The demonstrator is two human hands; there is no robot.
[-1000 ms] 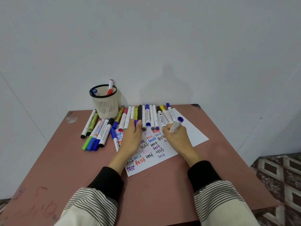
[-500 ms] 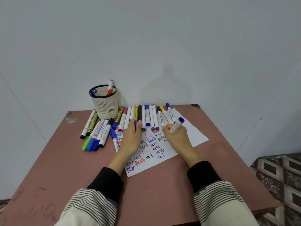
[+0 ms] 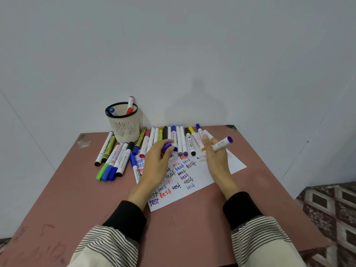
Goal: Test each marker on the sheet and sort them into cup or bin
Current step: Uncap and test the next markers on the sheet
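Purple cap (image 3: pixel 166 147) pinched in left hand (image 3: pixel 157 166), just left of the marker (image 3: pixel 221 145) that right hand (image 3: pixel 215 157) grips. Marker's long axis slants up-right over sheet (image 3: pixel 192 191); cup (image 3: pixel 123 124) lies far left, nearer left hand.

A white sheet (image 3: pixel 200 182) was seen lying on a reddish-brown table (image 3: pixel 192 237), covered with the word "test" written in many colours. A purple cap (image 3: pixel 166 147) was held in the left hand (image 3: pixel 156 166), pinched between thumb and fingers above the sheet. A white marker (image 3: pixel 221 144) with a purple end was gripped in the right hand (image 3: pixel 216 160), its tip pointed down toward the paper. A row of markers (image 3: pixel 179 139) was laid along the sheet's far edge, and a second group (image 3: pixel 113 158) lay left of it. A mesh cup (image 3: pixel 124 124) with a black rim stood at the far left, with a red-tipped marker (image 3: pixel 130 106) and a blue-capped one (image 3: pixel 111 110) inside it.
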